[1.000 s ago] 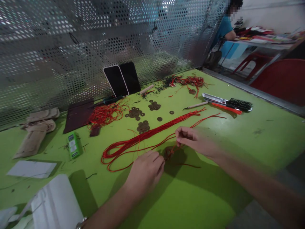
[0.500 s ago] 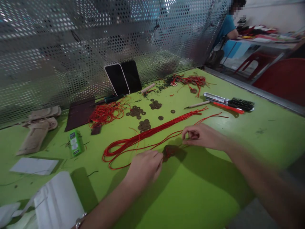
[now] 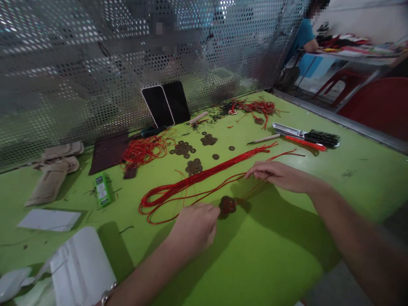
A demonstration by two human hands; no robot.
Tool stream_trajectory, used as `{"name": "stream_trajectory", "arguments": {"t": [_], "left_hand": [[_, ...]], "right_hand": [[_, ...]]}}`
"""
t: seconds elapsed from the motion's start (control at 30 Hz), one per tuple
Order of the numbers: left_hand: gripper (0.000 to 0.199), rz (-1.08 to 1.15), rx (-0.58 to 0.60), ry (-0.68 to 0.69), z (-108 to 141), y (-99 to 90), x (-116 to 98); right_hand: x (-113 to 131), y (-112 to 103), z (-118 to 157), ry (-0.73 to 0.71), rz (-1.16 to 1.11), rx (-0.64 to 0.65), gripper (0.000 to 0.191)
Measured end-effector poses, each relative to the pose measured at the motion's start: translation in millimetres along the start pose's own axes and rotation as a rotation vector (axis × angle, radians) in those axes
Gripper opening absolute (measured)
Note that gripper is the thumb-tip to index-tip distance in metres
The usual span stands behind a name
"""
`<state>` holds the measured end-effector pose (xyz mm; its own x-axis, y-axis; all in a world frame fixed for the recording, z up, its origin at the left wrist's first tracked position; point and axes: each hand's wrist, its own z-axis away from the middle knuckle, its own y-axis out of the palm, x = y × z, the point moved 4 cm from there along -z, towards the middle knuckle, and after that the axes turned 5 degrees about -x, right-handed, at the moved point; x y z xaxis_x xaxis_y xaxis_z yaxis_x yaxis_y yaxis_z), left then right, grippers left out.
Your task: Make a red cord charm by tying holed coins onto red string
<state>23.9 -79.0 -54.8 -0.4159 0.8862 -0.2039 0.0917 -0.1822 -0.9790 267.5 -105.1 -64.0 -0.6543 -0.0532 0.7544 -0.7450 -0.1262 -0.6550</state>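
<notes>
A flower-shaped cluster of dark coins (image 3: 227,205) laced with red cord is held just above the green table. My left hand (image 3: 197,223) is closed on its left edge, fingertips pinched. To the right, my right hand (image 3: 270,173) is closed with its fingers together on thin cord (image 3: 250,193) that runs back to the cluster. Behind both hands lies a long looped bundle of red cords (image 3: 210,173), partly hidden by my left hand. Loose holed coins (image 3: 194,167) sit in small piles beyond the bundle.
Red thread scraps (image 3: 143,149) lie at back left, finished-looking red-corded coin pieces (image 3: 261,108) at back right. A brush (image 3: 321,138) and a pointed tool (image 3: 264,139) are right. Two phones (image 3: 158,106) lean on the perforated metal screen (image 3: 121,63). A person (image 3: 304,38) sits beyond.
My right hand has moved up and to the right, away from the coin cluster, and a longer stretch of cord shows between them. My left hand stays almost in place.
</notes>
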Motion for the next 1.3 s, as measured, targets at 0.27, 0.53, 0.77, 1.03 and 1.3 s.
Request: {"name": "stream_trajectory", "arguments": {"t": [0.27,0.53,0.77,1.03,1.3], "left_hand": [[0.016,-0.048,-0.009,0.028,2,-0.9,-2],[0.013,-0.037,-0.001,-0.051,1,-4.7,4],[0.042,-0.010,-0.041,-0.152,-2,-1.7,8],[0.027,0.008,-0.117,-0.099,-6,9.9,9],[0.023,0.028,-0.147,-0.127,-6,10.3,9]], "right_hand": [[-5,12,-2,0.300,-0.751,-0.112,0.024],[-17,-19,4,0.231,-0.301,-0.367,0.034],[42,39,-2,-0.165,0.178,-0.110,0.027],[42,64,-5,-0.250,0.246,-0.006,0.027],[45,64,-3,-0.232,0.280,0.012,0.027]]}}
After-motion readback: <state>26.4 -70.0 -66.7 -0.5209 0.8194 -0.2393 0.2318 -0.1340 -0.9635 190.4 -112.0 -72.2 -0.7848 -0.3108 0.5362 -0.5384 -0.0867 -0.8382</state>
